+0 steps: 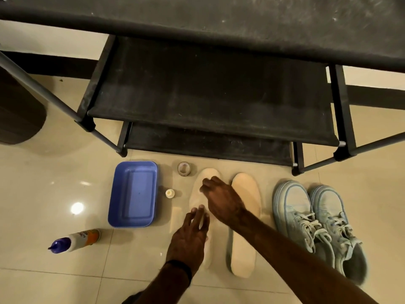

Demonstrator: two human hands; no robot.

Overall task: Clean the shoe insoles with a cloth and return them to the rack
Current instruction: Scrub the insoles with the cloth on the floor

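The left hand (188, 235) lies flat, fingers (198, 212) straight and released, pinning the left insole (202, 183) to the floor, while the right hand (221, 199), fingers curled, grasp indeterminate, works its toe end; the second insole (243, 249) waits alongside, below the rack (208, 91).

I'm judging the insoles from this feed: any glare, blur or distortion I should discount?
Head view: a ceiling-light glare spot on the floor tiles left of the blue tray; wide-angle bending of the shoe rack; left hand slightly motion-blurred; both insoles dim, left insole partly covered by hands.
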